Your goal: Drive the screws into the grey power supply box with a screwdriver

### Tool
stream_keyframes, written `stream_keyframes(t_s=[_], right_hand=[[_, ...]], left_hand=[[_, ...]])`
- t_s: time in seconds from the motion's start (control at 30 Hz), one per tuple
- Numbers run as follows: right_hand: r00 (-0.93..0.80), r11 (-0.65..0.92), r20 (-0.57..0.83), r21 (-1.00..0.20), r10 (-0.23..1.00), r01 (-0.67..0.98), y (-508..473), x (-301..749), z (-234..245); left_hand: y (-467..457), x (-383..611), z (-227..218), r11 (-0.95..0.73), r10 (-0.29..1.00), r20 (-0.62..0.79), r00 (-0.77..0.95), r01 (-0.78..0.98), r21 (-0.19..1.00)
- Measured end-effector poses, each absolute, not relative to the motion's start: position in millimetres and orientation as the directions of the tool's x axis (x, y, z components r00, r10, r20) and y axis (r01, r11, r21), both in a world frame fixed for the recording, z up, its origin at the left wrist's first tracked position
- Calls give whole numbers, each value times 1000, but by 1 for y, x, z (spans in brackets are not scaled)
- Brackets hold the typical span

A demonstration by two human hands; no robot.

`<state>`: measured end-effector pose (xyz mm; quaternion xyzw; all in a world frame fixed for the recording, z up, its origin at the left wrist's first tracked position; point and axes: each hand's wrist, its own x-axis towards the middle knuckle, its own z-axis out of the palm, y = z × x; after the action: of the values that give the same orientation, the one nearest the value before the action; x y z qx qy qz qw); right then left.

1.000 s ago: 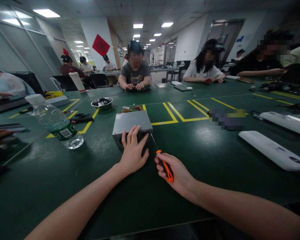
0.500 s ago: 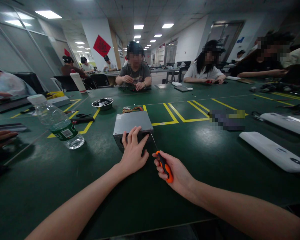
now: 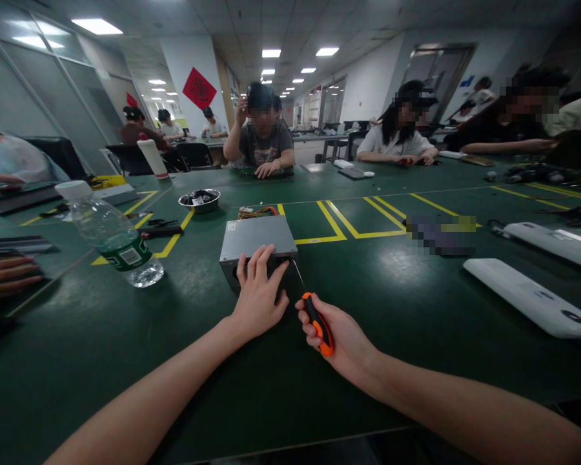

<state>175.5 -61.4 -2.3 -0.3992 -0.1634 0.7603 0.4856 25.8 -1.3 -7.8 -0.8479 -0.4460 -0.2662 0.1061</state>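
Note:
A grey metal computer power supply [image 3: 256, 234] sits on the green table, coloured cables behind it. My left hand [image 3: 259, 290] rests against its near side with fingers spread, the fingertips reaching over its top front edge. In my right hand [image 3: 336, 329] is a screwdriver [image 3: 318, 323] with an orange and black handle, the fingers wrapped round it. Its thin shaft points up and left to the right end of the power supply's near face. Whether the tip sits in a screw is too small to tell.
Left of the power supply stands a water bottle [image 3: 119, 242]. Behind are a metal bowl [image 3: 199, 201] of small parts and a white bottle [image 3: 152, 157]. White casings [image 3: 527, 297] lie at right. Another person's hand [image 3: 7, 276] is at far left; co-workers sit across the table.
The screwdriver handle has turned in my right hand, its orange and black patches showing differently. My left hand and the power supply stay put. The person opposite has raised a hand to their head.

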Motion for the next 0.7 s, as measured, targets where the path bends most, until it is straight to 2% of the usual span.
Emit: stream_keyframes(t_s=[0.1,0.33,0.57,0.7], right_hand=[[-206,-476,-460,-612,864,-632,-62,176,-1],[-154,-411,-414,-655,897,-634,-63,175,2],[-213,-518,-506,-597,836,-613,-63,176,2],[-206,-520,-521,-578,828,-629,-62,177,5]], left_hand=[[-2,26,-8,-580,693,555,460,813,51],[-1,26,-9,-582,671,566,479,813,1],[-1,26,-10,-569,663,567,489,821,-44],[0,27,-11,-566,660,567,493,823,-56]])
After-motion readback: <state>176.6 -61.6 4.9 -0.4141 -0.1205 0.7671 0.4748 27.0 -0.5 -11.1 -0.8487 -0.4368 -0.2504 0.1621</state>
